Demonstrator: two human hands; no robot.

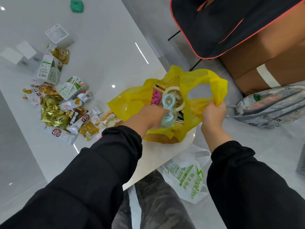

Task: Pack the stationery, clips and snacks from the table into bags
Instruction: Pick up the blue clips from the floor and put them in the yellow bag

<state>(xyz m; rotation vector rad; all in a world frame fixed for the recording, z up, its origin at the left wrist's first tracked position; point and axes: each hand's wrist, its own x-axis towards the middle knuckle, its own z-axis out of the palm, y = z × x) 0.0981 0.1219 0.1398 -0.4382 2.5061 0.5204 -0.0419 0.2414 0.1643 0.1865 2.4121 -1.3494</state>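
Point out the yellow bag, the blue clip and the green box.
yellow bag (pixel 132 103): head view, on its left wall.
blue clip (pixel 167 111): head view, on its middle, inside the bag by the left hand (pixel 151 116).
green box (pixel 76 5): head view, on its top face.

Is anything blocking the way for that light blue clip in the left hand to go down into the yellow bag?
Nothing visible blocks it. The right hand holds the yellow bag open by its handle, and the left hand already has the light blue clip at the mouth, above the tape roll and other stationery lying inside.
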